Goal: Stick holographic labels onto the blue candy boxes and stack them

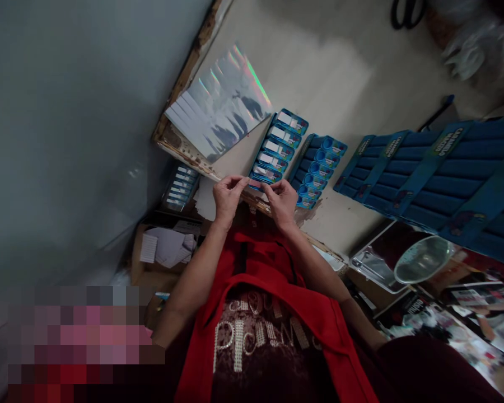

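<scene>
At the table's near edge, my left hand (229, 197) and my right hand (282, 200) pinch opposite ends of a small pinkish strip (255, 183), stretched flat between the fingertips. Just beyond the strip lies a row of blue packs (272, 146) with white rectangles on their faces. Right of it is a second row of blue packs (319, 170) with round shapes at their ends. A fan of shiny silver holographic sheets (231, 106) with white edges lies to the upper left. The strip's exact kind is too small to make out.
Large stacked blue cartons (428, 173) stand on the right, with a clear oval bowl (424, 258) below them. Black scissor handles (408, 12) lie at the far edge. A cardboard box (140, 254) with white paper pieces is lower left, beside a pale wall (67, 112).
</scene>
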A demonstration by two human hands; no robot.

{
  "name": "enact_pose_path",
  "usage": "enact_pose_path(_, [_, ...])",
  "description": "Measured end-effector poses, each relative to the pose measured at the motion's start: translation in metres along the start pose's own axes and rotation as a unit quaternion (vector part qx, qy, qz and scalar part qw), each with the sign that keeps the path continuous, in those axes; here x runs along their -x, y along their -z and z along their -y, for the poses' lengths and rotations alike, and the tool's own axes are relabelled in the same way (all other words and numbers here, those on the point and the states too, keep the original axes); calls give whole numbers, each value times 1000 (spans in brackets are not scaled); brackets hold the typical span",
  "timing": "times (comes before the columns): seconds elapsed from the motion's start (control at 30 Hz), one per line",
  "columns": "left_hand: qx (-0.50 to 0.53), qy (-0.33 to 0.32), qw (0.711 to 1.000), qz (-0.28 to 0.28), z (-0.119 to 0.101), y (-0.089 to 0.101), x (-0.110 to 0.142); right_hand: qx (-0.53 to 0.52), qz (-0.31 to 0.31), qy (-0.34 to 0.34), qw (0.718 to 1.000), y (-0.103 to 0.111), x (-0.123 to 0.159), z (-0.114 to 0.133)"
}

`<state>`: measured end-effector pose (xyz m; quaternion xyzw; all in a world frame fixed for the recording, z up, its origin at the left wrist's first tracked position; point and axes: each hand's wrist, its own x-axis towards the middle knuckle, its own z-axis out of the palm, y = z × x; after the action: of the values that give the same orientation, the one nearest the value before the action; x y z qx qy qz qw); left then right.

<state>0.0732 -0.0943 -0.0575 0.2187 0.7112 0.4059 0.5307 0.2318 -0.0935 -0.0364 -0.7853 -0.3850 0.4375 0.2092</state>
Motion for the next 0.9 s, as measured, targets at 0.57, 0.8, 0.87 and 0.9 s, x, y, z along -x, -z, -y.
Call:
enact_pose_path(0.57, [-83,-99,986,-111,-23,-18,12,-160,35,-29,986,63,-9,28])
enact_pose_path(0.8, [-166,-285,943,51,-86,-90,7,-213,-42,55,975,126,-49,28])
enact_pose_path(0.87, [-146,-279,946,72,-96,-114,-6,-220,-56,73,971,136,-57,26])
enact_pose_path(0.9, [-127,-261,952,95,-99,-124,-11,-226,-61,77,969,139,-60,26])
